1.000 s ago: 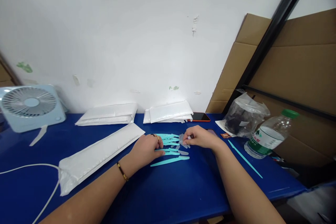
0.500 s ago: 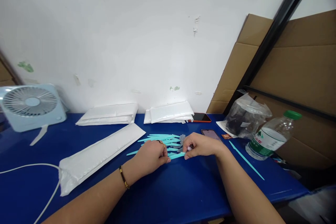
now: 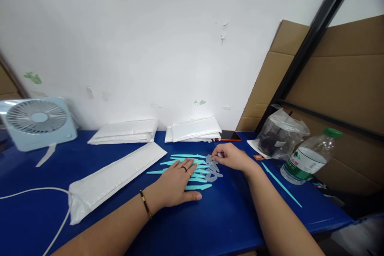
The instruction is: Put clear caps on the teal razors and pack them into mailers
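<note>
A loose pile of slim turquoise eyebrow razors (image 3: 198, 187) lies on the blue table, handles pointing left. My left hand (image 3: 177, 180) rests flat across them, open, with fingers spread and hiding part of the pile. At the razors' right ends lie several small clear plastic caps (image 3: 212, 178), some touching each other. My right hand (image 3: 231, 156) is at the far right of the pile, thumb and finger pinched. A pale, see-through cap (image 3: 220, 155) shows inside its curled fingers. One separate turquoise razor (image 3: 282, 185) lies to the right of my right forearm.
White padded mailers (image 3: 123, 131) and another stack of mailers (image 3: 193, 129) stand along the wall. A longer mailer (image 3: 117, 180) lies at left, near a blue fan (image 3: 39, 122) and a white cable (image 3: 64, 216). A phone (image 3: 229, 135), a bagged cup (image 3: 277, 134) and a water bottle (image 3: 310, 158) are at right.
My left hand has gone from pinching at a razor to lying flat on the pile. My right hand has moved away from me, uncovering several clear caps.
</note>
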Motion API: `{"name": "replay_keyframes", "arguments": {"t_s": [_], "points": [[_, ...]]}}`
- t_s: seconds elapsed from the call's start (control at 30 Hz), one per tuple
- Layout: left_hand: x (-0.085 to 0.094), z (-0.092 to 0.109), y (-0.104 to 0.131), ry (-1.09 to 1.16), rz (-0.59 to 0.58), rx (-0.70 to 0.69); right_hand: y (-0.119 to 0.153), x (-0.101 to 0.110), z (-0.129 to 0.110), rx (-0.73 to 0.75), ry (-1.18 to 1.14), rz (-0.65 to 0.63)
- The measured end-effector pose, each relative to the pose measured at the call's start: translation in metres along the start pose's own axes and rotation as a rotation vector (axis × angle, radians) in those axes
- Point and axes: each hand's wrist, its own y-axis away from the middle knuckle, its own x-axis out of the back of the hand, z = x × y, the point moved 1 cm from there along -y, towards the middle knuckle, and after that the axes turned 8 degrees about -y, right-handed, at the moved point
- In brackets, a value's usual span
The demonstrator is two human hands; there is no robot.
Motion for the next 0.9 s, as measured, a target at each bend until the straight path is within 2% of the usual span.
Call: {"name": "replay_keyframes", "arguments": {"t_s": [0.17, 0.33, 0.5, 0.73, 0.9], "points": [[0.009, 0.009, 0.001, 0.077, 0.080, -0.005, -0.003, 0.001, 0.000, 0.008, 0.050, 0.038], [0.007, -0.015, -0.007, 0.034, 0.189, 0.145, -0.008, -0.010, -0.003, 0.025, 0.091, 0.064], [0.000, -0.034, -0.010, -0.011, 0.144, 0.171, -0.011, -0.022, -0.003, 0.072, 0.062, 0.067], [0.011, -0.043, -0.012, -0.057, 0.193, 0.308, -0.014, -0.024, 0.004, 0.092, -0.057, 0.132], [0.010, -0.051, -0.014, -0.012, 0.176, 0.373, -0.012, -0.025, 0.002, 0.094, -0.167, 0.116]]}}
